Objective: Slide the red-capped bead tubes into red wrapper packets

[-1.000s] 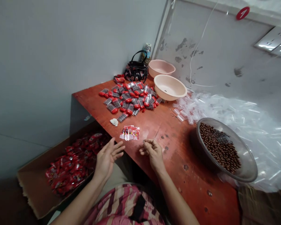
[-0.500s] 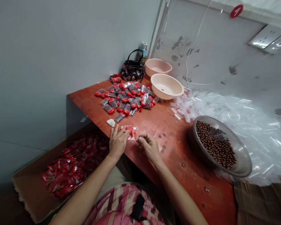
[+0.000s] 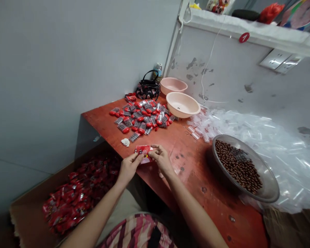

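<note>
Sachet of red foil [image 3: 143, 150] is held between the person's 2 hands, just in from the near left edge of a red-stained wooden table [image 3: 196, 172], its long axis running roughly side to side from hand to hand. Left hand [image 3: 129, 168] pinches the sachet's left end between thumb and fingers, and right hand [image 3: 161, 159] pinches its right end the same way, so both grips are pressed together, not spread, with neither hand clearly nearer. Whether the sachet touches the wood cannot be told from this view. Beyond the table's left edge, a cardboard box [image 3: 23, 213] holds a deep heap of red sachets [image 3: 77, 193]. Toward the far end of the table lies a loose pile of clear packets with red oval ends [image 3: 141, 117], with a crumpled white scrap [image 3: 125, 142] at its near side. Pale pink plastic basins [image 3: 182, 93] stand one behind the other near the far right corner, past a black floral handbag [image 3: 148, 89] and a drink can [image 3: 158, 68] against the wall. Along the right edge, a shallow grey bowl [image 3: 270, 182] holds brown beads [image 3: 237, 165], and small clear plastic tubes [image 3: 200, 125] lie scattered just beyond the basins, spreading off the table in a large drift.
</note>
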